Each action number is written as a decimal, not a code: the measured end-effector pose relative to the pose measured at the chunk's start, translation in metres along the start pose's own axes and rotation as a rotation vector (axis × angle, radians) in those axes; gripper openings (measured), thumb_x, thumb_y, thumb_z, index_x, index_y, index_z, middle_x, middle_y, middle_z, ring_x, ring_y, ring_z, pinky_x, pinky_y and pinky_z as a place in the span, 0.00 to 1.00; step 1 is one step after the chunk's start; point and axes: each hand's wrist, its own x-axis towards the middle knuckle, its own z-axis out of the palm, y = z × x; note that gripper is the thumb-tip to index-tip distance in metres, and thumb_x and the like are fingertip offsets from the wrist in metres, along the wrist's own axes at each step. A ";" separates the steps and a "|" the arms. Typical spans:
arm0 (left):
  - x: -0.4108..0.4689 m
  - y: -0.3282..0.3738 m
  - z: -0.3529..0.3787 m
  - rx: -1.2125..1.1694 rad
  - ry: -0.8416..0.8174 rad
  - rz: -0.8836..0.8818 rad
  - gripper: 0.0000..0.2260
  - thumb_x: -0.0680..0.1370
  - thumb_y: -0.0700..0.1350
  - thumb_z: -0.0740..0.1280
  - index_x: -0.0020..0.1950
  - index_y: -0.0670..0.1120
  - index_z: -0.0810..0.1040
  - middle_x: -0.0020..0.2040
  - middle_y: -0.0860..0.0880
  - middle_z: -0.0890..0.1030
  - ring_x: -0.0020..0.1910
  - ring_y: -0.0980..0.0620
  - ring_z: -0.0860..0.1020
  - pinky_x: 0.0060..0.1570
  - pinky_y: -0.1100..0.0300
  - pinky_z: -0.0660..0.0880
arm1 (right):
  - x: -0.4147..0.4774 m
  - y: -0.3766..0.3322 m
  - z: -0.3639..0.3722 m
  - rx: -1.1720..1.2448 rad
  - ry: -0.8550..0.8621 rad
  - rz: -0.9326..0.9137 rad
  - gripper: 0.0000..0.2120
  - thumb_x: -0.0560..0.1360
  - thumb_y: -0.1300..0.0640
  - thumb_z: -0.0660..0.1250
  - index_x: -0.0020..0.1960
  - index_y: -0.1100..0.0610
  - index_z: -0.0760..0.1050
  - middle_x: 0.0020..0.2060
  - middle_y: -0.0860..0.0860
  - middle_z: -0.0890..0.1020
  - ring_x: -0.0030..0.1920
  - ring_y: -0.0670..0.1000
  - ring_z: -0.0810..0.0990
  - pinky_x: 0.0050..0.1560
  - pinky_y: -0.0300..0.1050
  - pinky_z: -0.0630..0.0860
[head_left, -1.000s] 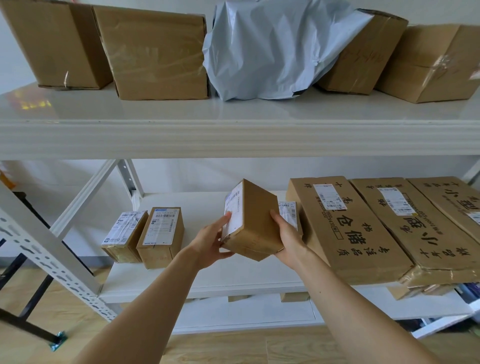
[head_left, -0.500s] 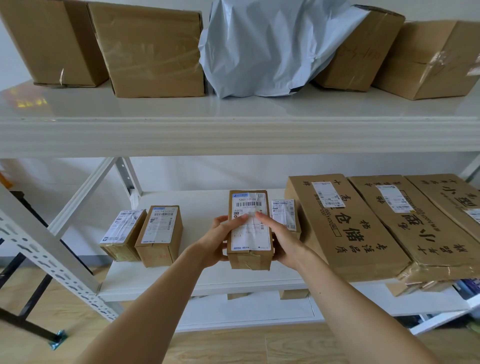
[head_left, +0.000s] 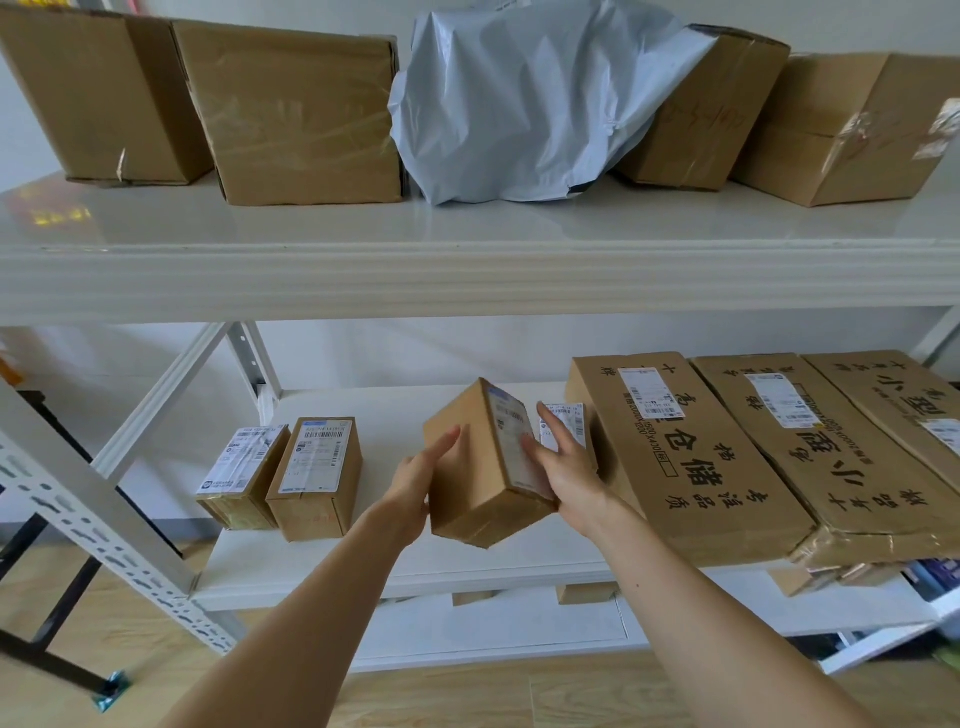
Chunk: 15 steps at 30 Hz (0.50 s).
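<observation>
Two hands spread flat | left hand (head_left: 418, 491) and right hand (head_left: 563, 467) press opposite faces of tilted small box (head_left: 475, 467) above shelf (head_left: 311, 566) | risk: fingers uncurled, box could slip and drop

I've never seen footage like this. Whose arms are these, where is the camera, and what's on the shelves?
No machine here: a person wears a wide-angle camera on the head, looking down at their own bare arms. The left hand and right hand press a small cardboard box between them, tilted, above the lower shelf. On that shelf stand two small labelled boxes at the left and long flat cartons at the right. The upper shelf carries big boxes and a grey plastic bag.
</observation>
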 end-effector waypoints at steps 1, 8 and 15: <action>-0.001 0.000 -0.001 -0.010 -0.009 0.005 0.30 0.76 0.59 0.70 0.72 0.45 0.67 0.61 0.46 0.76 0.60 0.45 0.75 0.62 0.47 0.72 | 0.000 -0.002 -0.001 0.009 0.010 0.004 0.21 0.81 0.51 0.65 0.72 0.40 0.67 0.52 0.49 0.83 0.51 0.49 0.83 0.45 0.46 0.81; -0.014 0.005 0.008 0.011 -0.078 0.056 0.29 0.74 0.58 0.73 0.70 0.63 0.62 0.60 0.45 0.78 0.54 0.43 0.81 0.50 0.45 0.81 | -0.002 -0.003 0.006 0.014 -0.030 0.113 0.36 0.66 0.36 0.76 0.68 0.48 0.69 0.57 0.52 0.82 0.56 0.54 0.81 0.50 0.51 0.78; -0.016 0.004 0.014 0.060 -0.045 0.080 0.31 0.72 0.56 0.76 0.69 0.64 0.63 0.58 0.45 0.79 0.53 0.43 0.82 0.49 0.45 0.82 | -0.006 -0.003 0.005 0.033 0.042 0.125 0.32 0.66 0.46 0.80 0.63 0.50 0.68 0.54 0.53 0.83 0.55 0.55 0.82 0.60 0.59 0.78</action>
